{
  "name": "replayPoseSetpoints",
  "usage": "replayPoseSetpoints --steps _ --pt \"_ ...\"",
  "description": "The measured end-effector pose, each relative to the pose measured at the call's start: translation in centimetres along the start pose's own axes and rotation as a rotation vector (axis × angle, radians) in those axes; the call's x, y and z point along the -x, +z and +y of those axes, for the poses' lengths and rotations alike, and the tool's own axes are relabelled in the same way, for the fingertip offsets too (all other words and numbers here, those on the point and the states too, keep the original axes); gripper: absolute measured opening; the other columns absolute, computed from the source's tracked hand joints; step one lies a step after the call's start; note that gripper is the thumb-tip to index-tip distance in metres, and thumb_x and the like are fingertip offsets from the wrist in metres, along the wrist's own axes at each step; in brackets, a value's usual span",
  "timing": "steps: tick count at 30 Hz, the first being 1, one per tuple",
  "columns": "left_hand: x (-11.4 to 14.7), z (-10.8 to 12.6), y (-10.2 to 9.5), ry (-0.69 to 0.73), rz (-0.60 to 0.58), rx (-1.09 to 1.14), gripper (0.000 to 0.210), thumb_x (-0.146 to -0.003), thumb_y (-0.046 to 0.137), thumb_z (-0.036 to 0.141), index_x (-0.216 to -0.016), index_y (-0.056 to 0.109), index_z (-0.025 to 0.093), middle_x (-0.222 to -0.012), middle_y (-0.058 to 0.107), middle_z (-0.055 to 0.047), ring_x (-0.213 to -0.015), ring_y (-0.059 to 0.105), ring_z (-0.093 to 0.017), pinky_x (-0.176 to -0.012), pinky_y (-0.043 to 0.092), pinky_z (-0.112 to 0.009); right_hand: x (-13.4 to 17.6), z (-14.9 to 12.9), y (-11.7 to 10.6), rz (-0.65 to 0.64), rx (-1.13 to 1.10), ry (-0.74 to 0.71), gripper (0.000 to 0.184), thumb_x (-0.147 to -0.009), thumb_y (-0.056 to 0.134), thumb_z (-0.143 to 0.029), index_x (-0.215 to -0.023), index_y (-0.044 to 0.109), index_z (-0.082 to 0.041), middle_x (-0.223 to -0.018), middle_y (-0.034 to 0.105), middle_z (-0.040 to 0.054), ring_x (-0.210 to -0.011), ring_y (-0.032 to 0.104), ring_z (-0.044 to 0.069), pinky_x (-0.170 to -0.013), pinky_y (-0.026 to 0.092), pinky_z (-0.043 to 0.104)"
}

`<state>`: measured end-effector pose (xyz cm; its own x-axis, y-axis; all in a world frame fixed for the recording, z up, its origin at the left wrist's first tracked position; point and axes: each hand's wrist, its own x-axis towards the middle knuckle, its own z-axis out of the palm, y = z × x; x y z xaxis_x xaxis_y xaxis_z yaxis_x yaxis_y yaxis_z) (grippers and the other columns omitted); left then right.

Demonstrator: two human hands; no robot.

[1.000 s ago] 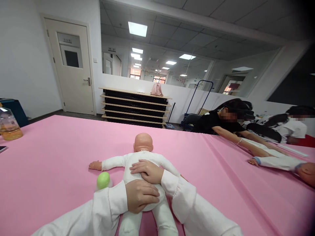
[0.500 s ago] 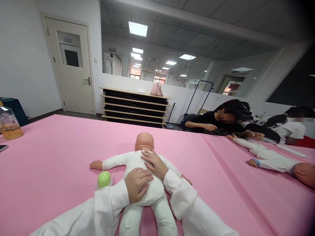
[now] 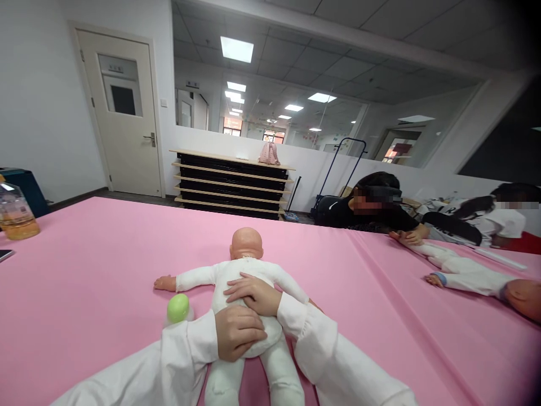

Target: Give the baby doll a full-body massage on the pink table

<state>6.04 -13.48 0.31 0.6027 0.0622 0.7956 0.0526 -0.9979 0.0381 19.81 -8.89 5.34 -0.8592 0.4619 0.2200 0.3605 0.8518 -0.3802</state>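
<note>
A baby doll (image 3: 270, 273) with a white cloth body lies face down before me on a pink sheet (image 3: 105, 248), its head pointing away and its arms spread. My left hand (image 3: 239, 331) rests flat on the doll's lower back, fingers stretched out. Just above it, my right hand (image 3: 253, 294) lies open across the middle of the back, fingers pointing left. Neither hand grips anything. Close by my left forearm stands a small container with a green rounded cap (image 3: 178, 308); the sleeve partly hides it.
At the right lies a second doll (image 3: 473, 276), with a person in black (image 3: 338, 211) bending over its feet. Another person in white (image 3: 502, 220) sits farther right. On the left edge are a bottle of yellowish liquid (image 3: 19, 217) and a phone-like object (image 3: 5, 255).
My right hand has moved down the doll's back toward my left hand, turning leftward. My left hand has shifted slightly. The person in black has leaned in, a hand now at the other doll's feet.
</note>
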Motion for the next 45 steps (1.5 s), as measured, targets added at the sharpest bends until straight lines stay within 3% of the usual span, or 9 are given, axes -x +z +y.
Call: replayPoseSetpoints --steps 5,12,16,20,26,29,37,41,45 --pt "-0.8 0.2 -0.9 -0.031 -0.215 0.039 0.036 -0.076 0.039 0.013 -0.111 0.048 0.019 -0.106 0.063 -0.005 -0.104 0.055 -0.014 -0.088 0.042 -0.026 -2.8 0.6 -0.5 -0.146 0.105 -0.028 0.048 -0.073 0.037 -0.002 -0.109 0.058 -0.026 -0.120 0.056 -0.0012 -0.122 0.039 0.013 -0.106 0.017 0.044" --pt "-1.4 0.0 -1.6 -0.249 -0.350 -0.040 0.039 -0.080 0.043 0.028 -0.118 0.048 0.026 -0.124 0.052 -0.001 -0.121 0.040 -0.020 -0.097 0.034 -0.037 -3.2 2.7 -0.8 0.034 0.324 0.036 0.038 -0.079 0.042 -0.013 -0.111 0.057 -0.024 -0.124 0.053 0.0017 -0.122 0.038 0.018 -0.106 0.015 0.045" --pt "-1.1 0.0 -1.2 -0.390 -0.262 -0.114 0.037 -0.082 0.043 0.030 -0.118 0.048 0.026 -0.123 0.054 -0.002 -0.118 0.043 -0.021 -0.097 0.032 -0.041 -1.3 3.8 -0.8 0.121 0.383 0.073 0.046 -0.076 0.040 -0.008 -0.118 0.051 -0.021 -0.128 0.048 0.0041 -0.124 0.034 0.019 -0.103 0.023 0.045" --pt "-0.6 0.1 -0.7 -0.435 -0.008 -0.150 0.030 -0.078 0.040 0.017 -0.102 0.058 0.019 -0.102 0.064 -0.006 -0.101 0.054 -0.020 -0.086 0.041 -0.038 1.0 4.1 -0.4 0.217 0.403 0.075 0.052 -0.075 0.037 -0.004 -0.124 0.045 -0.019 -0.132 0.043 0.0067 -0.128 0.029 0.019 -0.104 0.022 0.048" --pt "0.2 0.1 0.2 -0.330 0.180 -0.164 0.023 -0.073 0.038 0.009 -0.082 0.058 0.018 -0.080 0.064 -0.006 -0.076 0.055 -0.017 -0.067 0.043 -0.032 3.2 2.7 1.0 0.485 0.222 0.004 0.035 -0.076 0.038 -0.003 -0.096 0.061 -0.021 -0.103 0.065 0.0045 -0.105 0.054 0.017 -0.091 0.042 0.042" --pt "0.5 0.0 0.4 -0.195 0.137 -0.121 0.022 -0.074 0.038 0.009 -0.081 0.056 0.018 -0.073 0.062 -0.005 -0.070 0.053 -0.015 -0.063 0.041 -0.030 2.8 1.5 1.1 0.464 0.049 -0.023 0.036 -0.070 0.039 0.000 -0.085 0.064 -0.021 -0.095 0.068 0.0021 -0.099 0.057 0.015 -0.087 0.046 0.035" --pt "0.0 -0.2 0.2 0.015 -0.018 -0.027 0.026 -0.074 0.040 0.011 -0.095 0.055 0.018 -0.085 0.066 -0.004 -0.081 0.057 -0.014 -0.069 0.044 -0.026 -1.6 0.9 -0.4 0.056 0.093 0.004 0.041 -0.071 0.042 -0.004 -0.100 0.063 -0.023 -0.110 0.063 -0.0006 -0.110 0.051 0.013 -0.100 0.032 0.035" --pt "-0.8 0.2 -0.7 -0.121 -0.143 -0.015 0.034 -0.076 0.039 0.016 -0.106 0.053 0.020 -0.104 0.063 -0.004 -0.097 0.055 -0.016 -0.083 0.042 -0.031 -2.6 2.3 -0.5 0.102 0.174 0.064 0.035 -0.076 0.045 -0.011 -0.105 0.061 -0.023 -0.118 0.058 0.0014 -0.116 0.046 0.017 -0.103 0.027 0.041" --pt "-0.9 0.4 -1.1 -0.408 -0.214 -0.115 0.038 -0.080 0.044 0.029 -0.117 0.047 0.027 -0.121 0.054 -0.002 -0.111 0.048 -0.021 -0.095 0.033 -0.043 -1.2 4.0 -0.1 0.318 0.163 0.093 0.036 -0.076 0.044 -0.007 -0.106 0.060 -0.021 -0.121 0.055 0.0041 -0.118 0.044 0.017 -0.102 0.030 0.043"
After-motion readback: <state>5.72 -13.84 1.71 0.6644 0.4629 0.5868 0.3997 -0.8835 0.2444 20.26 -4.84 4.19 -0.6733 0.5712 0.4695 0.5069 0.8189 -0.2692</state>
